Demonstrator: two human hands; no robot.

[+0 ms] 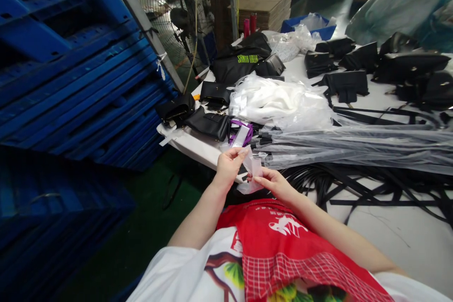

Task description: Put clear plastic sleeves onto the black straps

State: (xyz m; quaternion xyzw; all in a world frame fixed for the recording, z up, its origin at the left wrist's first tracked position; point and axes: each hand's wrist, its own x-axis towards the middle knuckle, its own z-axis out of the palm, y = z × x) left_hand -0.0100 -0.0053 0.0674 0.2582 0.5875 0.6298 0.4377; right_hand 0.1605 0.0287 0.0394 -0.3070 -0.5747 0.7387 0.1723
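Between my hands hangs a small translucent white sheet point(252, 166), thin like tissue or plastic film; which of the two I cannot tell. My left hand point(229, 165) pinches its upper edge. Lower down and to the right, my right hand point(274, 181) grips the same sheet between thumb and fingers. Just beyond lie a white strip point(241, 136) and a purple band or cord point(233, 128). Black leather bags point(208, 123) sit left of them on the table. A pile of white tissue-like sheets in clear plastic point(279, 99) rests ahead.
Long black straps in clear plastic sleeves point(371, 144) stretch across the right, above loose black straps point(354, 188). Several black bags point(348, 84) stand farther back. Stacked blue pallets point(71, 85) rise on the left beside a metal post point(152, 33). A blue bin point(327, 32) sits behind.
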